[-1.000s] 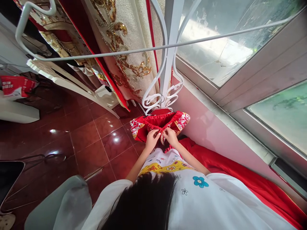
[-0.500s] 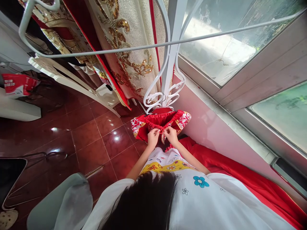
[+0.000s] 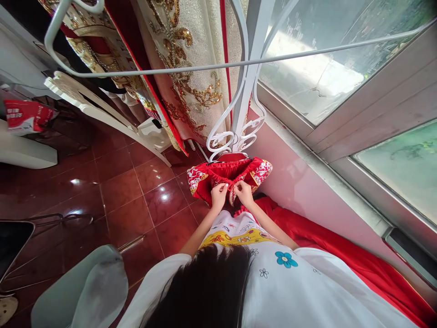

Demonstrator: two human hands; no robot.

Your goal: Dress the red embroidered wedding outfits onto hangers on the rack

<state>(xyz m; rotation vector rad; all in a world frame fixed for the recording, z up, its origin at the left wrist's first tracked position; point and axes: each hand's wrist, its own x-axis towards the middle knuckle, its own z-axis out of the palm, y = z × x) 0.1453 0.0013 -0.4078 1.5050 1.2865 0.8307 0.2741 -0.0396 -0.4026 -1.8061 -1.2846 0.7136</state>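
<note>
A red garment (image 3: pixel 229 170) with a gathered waistband and embroidered white, gold and red panels hangs in front of me, its opening facing up. At the front of its waistband is a small red drawstring (image 3: pixel 231 184). My left hand (image 3: pixel 219 195) is closed in a pinch on the left side of the drawstring. On the right side, my right hand (image 3: pixel 243 193) pinches it too, thumb and finger pressed together. The fingertips are close to each other, and the cord ends are partly hidden by them.
A white metal rack (image 3: pixel 235 105) rises behind the garment, with cream and gold sequined clothes (image 3: pixel 201 59) on its left. Red fabric (image 3: pixel 307 228) lies along the pink wall (image 3: pixel 290 168) at right. A grey chair (image 3: pixel 82 287) stands on the tiled floor (image 3: pixel 129 196) at lower left.
The view has shifted slightly, so the rack and clothes sit a little further right at the top. Both hands keep their pinch at the waistband with hardly any movement.
</note>
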